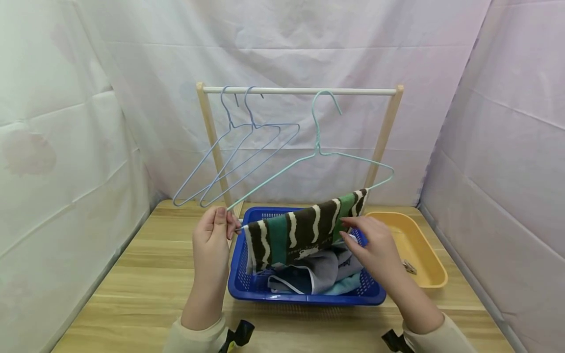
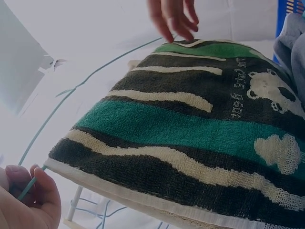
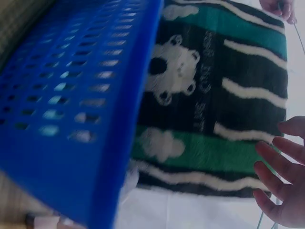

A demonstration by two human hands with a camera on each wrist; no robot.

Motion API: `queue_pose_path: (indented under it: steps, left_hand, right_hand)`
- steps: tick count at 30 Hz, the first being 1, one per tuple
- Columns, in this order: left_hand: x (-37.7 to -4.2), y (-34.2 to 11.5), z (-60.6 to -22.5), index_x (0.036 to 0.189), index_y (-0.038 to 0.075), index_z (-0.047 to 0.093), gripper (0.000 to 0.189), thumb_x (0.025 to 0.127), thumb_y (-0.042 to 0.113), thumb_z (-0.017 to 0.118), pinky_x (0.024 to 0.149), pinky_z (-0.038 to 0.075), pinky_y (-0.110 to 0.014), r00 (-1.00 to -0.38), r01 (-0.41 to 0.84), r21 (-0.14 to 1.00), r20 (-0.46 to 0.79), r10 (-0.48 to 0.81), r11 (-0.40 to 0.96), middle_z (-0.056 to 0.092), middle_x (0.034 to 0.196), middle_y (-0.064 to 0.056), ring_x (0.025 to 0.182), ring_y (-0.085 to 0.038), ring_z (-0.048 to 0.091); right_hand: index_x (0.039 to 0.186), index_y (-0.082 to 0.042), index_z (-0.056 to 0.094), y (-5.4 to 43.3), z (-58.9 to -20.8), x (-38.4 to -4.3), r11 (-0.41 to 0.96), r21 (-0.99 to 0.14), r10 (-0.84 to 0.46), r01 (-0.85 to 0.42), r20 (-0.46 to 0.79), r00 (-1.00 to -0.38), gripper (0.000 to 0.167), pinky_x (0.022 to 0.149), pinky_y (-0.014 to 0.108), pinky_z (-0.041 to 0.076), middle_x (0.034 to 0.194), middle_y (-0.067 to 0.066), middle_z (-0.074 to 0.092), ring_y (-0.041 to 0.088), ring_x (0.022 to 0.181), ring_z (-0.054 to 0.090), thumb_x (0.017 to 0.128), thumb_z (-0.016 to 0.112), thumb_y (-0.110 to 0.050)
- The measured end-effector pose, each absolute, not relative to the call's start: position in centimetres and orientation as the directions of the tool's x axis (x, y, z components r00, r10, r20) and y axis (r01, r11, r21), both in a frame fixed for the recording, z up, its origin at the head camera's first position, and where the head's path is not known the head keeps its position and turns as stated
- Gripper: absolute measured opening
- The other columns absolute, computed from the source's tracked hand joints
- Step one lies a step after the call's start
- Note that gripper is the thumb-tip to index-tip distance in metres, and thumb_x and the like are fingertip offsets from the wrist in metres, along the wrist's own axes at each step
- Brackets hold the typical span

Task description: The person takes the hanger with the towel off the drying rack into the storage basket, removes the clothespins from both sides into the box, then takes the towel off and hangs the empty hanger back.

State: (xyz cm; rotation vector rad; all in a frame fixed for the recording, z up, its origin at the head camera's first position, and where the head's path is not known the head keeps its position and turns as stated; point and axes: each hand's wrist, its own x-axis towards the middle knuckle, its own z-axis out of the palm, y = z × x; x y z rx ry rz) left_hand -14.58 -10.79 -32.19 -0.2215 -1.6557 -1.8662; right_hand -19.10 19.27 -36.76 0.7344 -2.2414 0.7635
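Note:
My left hand [image 1: 214, 228] grips the left corner of a mint-green wire hanger [image 1: 282, 170] and holds it up. Over the hanger's bottom bar drapes a towel [image 1: 304, 228] with dark brown, green and wavy cream stripes; a bear figure shows on it in the left wrist view. At the towel's right part is my right hand [image 1: 372, 240], its fingers spread, fingertips right by the cloth. Below the towel stands a blue basket [image 1: 309, 298] with grey and light-blue cloths [image 1: 326, 269] inside.
Behind the basket stands a rack with a white rail [image 1: 291, 90] and wooden posts [image 1: 383, 132]. Two blue wire hangers [image 1: 216, 142] hang at its left. A yellow tray [image 1: 434, 260] with clothespins [image 1: 409, 267] sits at the right on the wooden table [image 1: 132, 279].

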Motion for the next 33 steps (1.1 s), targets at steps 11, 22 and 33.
queue_pose_path:
  steps: [11, 22, 33]
  left_hand:
    - [-14.5, -10.6, -32.2, 0.082, -0.009, 0.047, 0.038, 0.106, 0.02, 0.041, 0.064, 0.053, -0.026, -0.809, 0.528, 0.849, 0.491, -0.324, -0.032, 0.043, 0.064, -0.006, 0.069, -0.02, 0.053]
    - [-14.2, -10.2, -32.4, 0.082, -0.008, 0.048, 0.039, 0.106, 0.021, 0.04, 0.066, 0.052, -0.026, -0.825, 0.511, 0.86, 0.482, -0.296, -0.023, 0.039, 0.061, -0.009, 0.069, -0.023, 0.054]
    - [-14.0, -9.8, -32.4, 0.08, -0.009, 0.046, 0.039, 0.107, 0.019, 0.039, 0.063, 0.052, -0.026, -0.821, 0.536, 0.843, 0.506, -0.265, -0.048, 0.038, 0.058, -0.006, 0.063, -0.021, 0.053]
  right_hand:
    - [0.11, -0.006, 0.069, 17.0, -35.5, -19.0, 0.606, -0.286, -0.33, -0.742, 0.759, -0.562, 0.03, 0.082, 0.042, 0.045, 0.095, 0.002, 0.069, 0.02, 0.087, 0.06, 0.081, 0.078, -0.004]
    - [0.116, -0.005, 0.067, 15.6, -35.0, -19.1, 0.595, -0.227, -0.336, -0.771, 0.801, -0.496, 0.038, 0.08, 0.042, 0.049, 0.094, 0.003, 0.069, 0.021, 0.087, 0.063, 0.08, 0.079, -0.008]
    - [0.106, -0.003, 0.07, 14.7, -35.1, -19.8, 0.66, -0.083, -0.326, -0.747, 0.864, -0.384, 0.033, 0.068, 0.041, 0.053, 0.086, 0.005, 0.069, 0.023, 0.078, 0.064, 0.077, 0.083, -0.011]
